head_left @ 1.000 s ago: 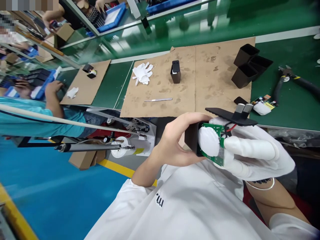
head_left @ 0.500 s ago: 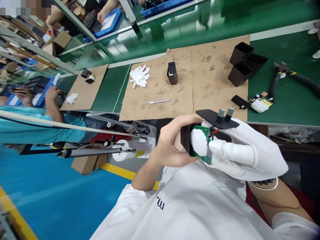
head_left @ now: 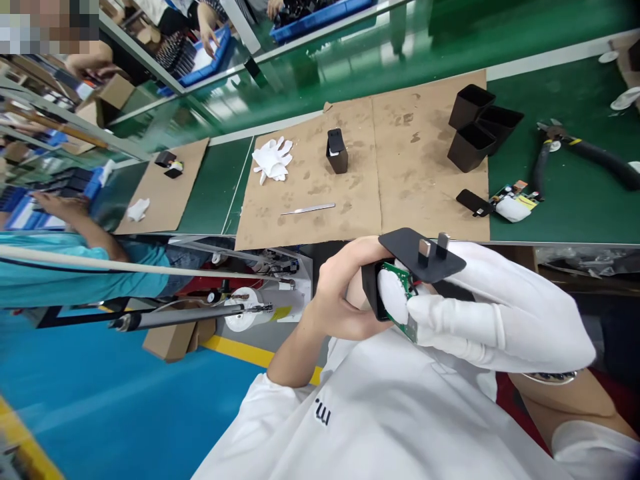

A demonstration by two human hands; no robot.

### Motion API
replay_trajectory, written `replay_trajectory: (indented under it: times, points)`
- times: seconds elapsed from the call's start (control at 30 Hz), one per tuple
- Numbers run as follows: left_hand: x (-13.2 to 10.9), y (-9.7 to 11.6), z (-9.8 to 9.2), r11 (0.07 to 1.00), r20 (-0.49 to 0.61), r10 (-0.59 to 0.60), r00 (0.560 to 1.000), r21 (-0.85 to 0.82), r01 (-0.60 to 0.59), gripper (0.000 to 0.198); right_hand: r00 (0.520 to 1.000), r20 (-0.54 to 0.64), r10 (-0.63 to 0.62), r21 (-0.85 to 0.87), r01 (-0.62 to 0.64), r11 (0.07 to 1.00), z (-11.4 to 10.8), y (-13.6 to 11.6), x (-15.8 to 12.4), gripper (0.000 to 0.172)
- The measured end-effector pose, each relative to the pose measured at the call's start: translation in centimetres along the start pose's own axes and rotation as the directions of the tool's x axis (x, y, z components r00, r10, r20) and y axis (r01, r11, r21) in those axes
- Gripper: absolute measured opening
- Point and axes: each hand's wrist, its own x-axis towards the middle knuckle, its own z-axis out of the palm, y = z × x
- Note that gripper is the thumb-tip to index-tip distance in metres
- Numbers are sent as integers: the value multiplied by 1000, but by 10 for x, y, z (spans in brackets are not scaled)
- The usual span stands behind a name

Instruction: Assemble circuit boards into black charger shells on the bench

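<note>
- Left hand point(head_left: 345, 293), bare: fingers wrapped round black housing point(head_left: 370, 287), held just off the table's point(head_left: 560, 200) near edge.
- Right hand point(head_left: 500, 320), gloved: fingers pinch green board point(head_left: 403, 275) at the housing mouth; pronged plate point(head_left: 407, 248) sits above.
- Board looks part-seated; finishing likely calls for a straight push, wires tucked.

I see the glove point(head_left: 273, 160) left on the mat point(head_left: 425, 180), a lone casing point(head_left: 337, 153) beside it, stacked casings point(head_left: 475, 130) right, pliers point(head_left: 595, 157) beyond; held charger point(head_left: 407, 250) nearest me.
</note>
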Motion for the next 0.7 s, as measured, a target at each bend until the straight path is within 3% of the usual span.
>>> replay_trajectory:
  times: [0.13,0.33,0.5,0.6,0.7]
  points:
    - [-2,-2,-1,999,8,-4,1000,46,4,81,997,64,-32,1,32,999,-3,5,-3,19]
    - [-3,1,-3,992,38,-94,995,86,90,82,939,-69,-337,-198,318,927,10,28,-19,16]
    - [0,6,-4,986,39,-160,986,49,158,75,951,-188,-246,-68,237,969,18,40,-22,22]
    - [3,8,-3,981,38,-178,983,82,175,74,921,-270,-281,-65,274,960,18,41,-23,32]
    - [5,9,-2,984,47,-170,984,71,166,73,908,-302,-289,-70,282,957,18,39,-23,31]
